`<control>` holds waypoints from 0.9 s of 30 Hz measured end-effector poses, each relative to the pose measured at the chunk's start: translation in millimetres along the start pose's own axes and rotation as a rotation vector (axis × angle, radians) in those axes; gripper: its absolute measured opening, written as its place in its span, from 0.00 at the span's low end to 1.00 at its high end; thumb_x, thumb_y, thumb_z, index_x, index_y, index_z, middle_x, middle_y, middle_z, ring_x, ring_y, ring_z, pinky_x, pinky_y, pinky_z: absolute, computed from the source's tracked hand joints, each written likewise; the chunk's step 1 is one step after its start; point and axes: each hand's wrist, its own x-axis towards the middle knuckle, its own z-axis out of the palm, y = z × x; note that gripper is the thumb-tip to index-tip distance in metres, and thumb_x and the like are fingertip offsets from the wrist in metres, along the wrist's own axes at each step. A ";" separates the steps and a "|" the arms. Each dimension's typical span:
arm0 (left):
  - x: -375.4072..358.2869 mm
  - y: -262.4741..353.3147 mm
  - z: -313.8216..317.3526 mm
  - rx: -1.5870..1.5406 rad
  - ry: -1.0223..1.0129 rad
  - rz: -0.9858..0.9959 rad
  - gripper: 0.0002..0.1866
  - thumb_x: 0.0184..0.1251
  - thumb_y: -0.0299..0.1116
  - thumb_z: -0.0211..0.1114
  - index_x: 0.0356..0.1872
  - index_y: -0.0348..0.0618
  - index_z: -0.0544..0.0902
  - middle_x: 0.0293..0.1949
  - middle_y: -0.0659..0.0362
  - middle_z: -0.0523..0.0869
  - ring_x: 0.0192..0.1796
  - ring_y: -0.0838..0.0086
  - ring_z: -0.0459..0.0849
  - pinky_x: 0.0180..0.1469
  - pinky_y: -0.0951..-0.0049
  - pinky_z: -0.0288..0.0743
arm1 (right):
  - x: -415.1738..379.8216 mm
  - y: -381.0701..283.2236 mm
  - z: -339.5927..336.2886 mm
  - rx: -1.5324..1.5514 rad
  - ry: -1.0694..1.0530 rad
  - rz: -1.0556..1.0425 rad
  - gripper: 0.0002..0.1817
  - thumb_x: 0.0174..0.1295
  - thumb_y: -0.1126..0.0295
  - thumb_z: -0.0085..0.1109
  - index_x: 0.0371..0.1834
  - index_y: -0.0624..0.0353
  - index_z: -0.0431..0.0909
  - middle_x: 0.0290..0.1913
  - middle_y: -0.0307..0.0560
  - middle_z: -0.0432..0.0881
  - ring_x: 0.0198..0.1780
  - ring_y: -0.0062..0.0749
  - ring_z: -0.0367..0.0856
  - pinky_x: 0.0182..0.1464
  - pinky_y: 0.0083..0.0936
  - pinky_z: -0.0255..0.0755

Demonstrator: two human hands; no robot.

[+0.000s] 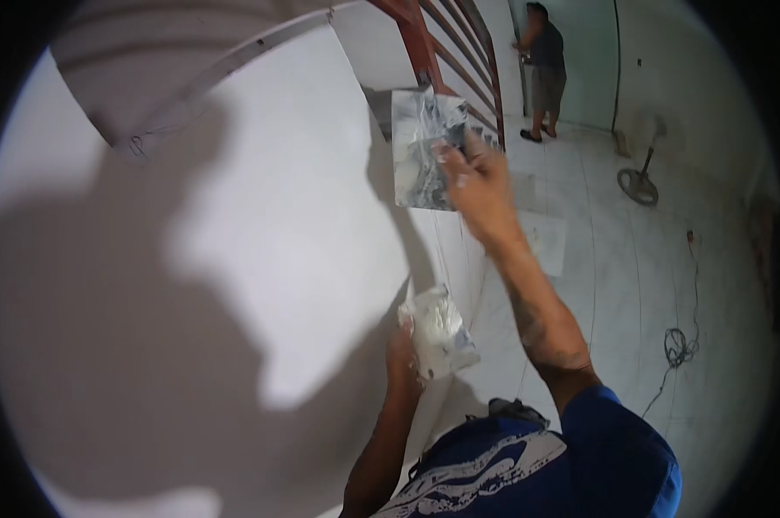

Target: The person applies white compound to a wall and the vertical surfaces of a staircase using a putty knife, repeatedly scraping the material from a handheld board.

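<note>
My right hand (479,183) is raised and closed around a plastering trowel (414,160). The trowel's wide rectangular metal blade is smeared with white and grey putty; its handle is hidden by my fingers, which are slightly blurred. Lower down, my left hand (402,347) grips the left edge of a small putty board (449,352). A thick heap of white putty (438,316) lies on that board. Both hands are just right of the white wall (312,285), with a gap between trowel and board. My shadow falls across the wall.
A red metal stair railing (423,52) rises beyond the trowel. Another person (545,69) stands by a pale door at the back. On the tiled floor (571,345) are a pedestal fan (639,185) and a coiled cable (679,347). Wires (137,145) poke out near the wall's upper edge.
</note>
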 end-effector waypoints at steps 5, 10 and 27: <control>5.8 -2.3 -7.9 -0.016 -0.130 0.130 0.23 0.78 0.45 0.55 0.56 0.33 0.79 0.47 0.54 0.86 0.47 0.70 0.86 0.50 0.68 0.81 | -59.4 -12.8 -85.4 -0.245 -0.432 -0.165 0.14 0.69 0.78 0.51 0.54 0.65 0.79 0.42 0.50 0.84 0.41 0.34 0.83 0.47 0.26 0.76; 23.5 -20.8 -25.9 0.182 -0.223 0.461 0.21 0.78 0.42 0.55 0.58 0.34 0.78 0.51 0.52 0.83 0.50 0.69 0.85 0.53 0.67 0.79 | -110.3 1.5 -123.3 -0.533 -0.809 -0.402 0.24 0.56 0.86 0.54 0.57 0.60 0.80 0.55 0.50 0.83 0.55 0.44 0.84 0.57 0.36 0.80; 17.5 -10.2 -12.8 0.105 -0.137 0.254 0.19 0.79 0.44 0.54 0.48 0.35 0.80 0.42 0.56 0.84 0.42 0.73 0.85 0.45 0.70 0.79 | -109.8 -40.3 -111.8 -0.801 -1.381 -0.467 0.32 0.39 0.83 0.62 0.56 0.63 0.81 0.56 0.53 0.83 0.59 0.44 0.80 0.65 0.41 0.72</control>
